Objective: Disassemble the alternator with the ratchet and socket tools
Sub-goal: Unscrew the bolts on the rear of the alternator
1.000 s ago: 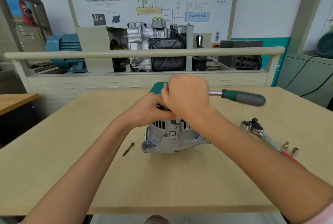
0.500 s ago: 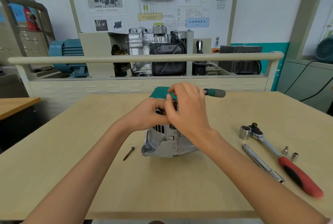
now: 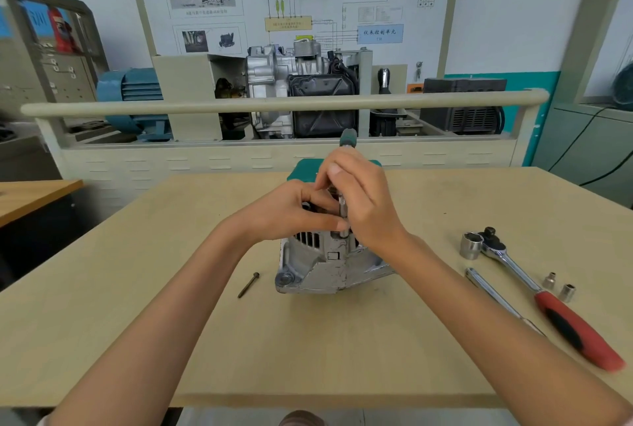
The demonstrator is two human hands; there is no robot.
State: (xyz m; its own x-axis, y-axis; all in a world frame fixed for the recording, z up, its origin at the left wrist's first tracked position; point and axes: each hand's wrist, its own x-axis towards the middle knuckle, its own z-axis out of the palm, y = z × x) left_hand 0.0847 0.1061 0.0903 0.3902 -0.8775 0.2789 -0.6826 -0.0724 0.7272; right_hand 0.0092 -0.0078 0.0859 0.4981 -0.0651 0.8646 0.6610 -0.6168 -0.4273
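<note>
Head-worn camera looks forward and down, close over the table [image 3: 137, 340].

Count on table [image 3: 342, 350]: one alternator [image 3: 325, 264]. Two ratchets, one green-handled [image 3: 347, 138], one red-handled [image 3: 534, 292]. One extension bar [image 3: 493, 295]. Three loose sockets: one large [image 3: 471, 246], two small [image 3: 549, 280] [image 3: 567, 292]. One bolt [image 3: 249, 284]. Two hands [image 3: 291, 211] [image 3: 366, 203].

Dull cast-metal alternator [image 3: 325, 268], matt pale wood table [image 3: 137, 305], shiny chrome ratchet [image 3: 507, 261] with red grip.
</note>
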